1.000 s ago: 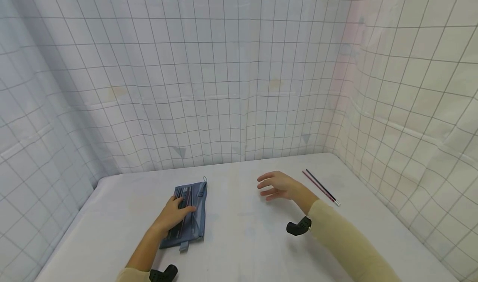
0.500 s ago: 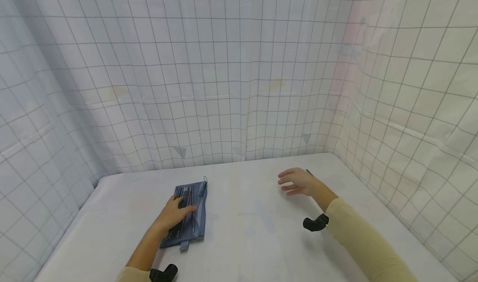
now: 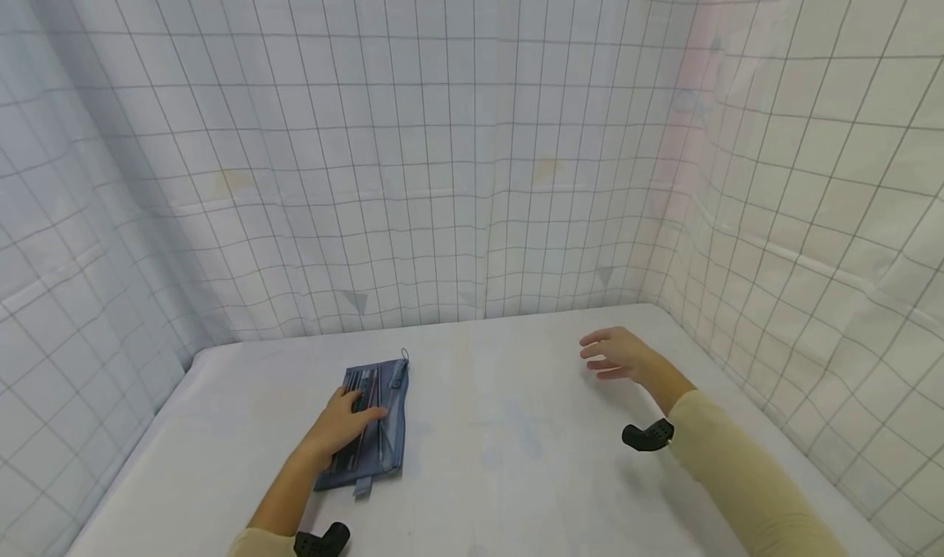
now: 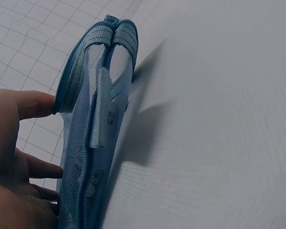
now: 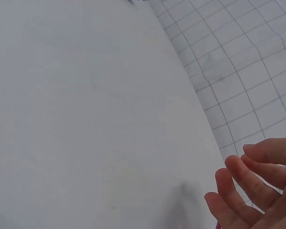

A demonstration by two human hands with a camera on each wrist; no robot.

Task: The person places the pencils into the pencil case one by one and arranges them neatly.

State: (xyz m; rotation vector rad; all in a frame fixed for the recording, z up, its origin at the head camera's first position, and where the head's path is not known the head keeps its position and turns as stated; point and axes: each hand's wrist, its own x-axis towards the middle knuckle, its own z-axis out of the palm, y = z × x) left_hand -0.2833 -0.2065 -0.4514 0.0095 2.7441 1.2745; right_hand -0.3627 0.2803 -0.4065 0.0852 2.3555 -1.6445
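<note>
A blue mesh zip pencil case (image 3: 394, 426) lies flat on the left of the white table, with several slim sticks visible through its top. My left hand (image 3: 341, 424) rests on it with fingers spread; in the left wrist view the fingertips (image 4: 40, 104) touch its upper face, and a zip runs along its edge. Over the right side of the table is my right hand (image 3: 618, 355), its fingers loosely bent and nothing in them. The two thin pencils seen earlier are now hidden behind that hand and forearm, except for a red sliver (image 5: 218, 225) under the fingers in the right wrist view.
The white table (image 3: 472, 459) is bordered at the back by a grid-patterned curtain (image 3: 457, 172). More of the same cloth hangs along the left and right sides. Each wrist carries a small black device, such as the right one (image 3: 649, 436).
My right hand has moved right and slightly toward the back, covering the two pencils in the head view. My left hand and the pencil case have stayed in place.
</note>
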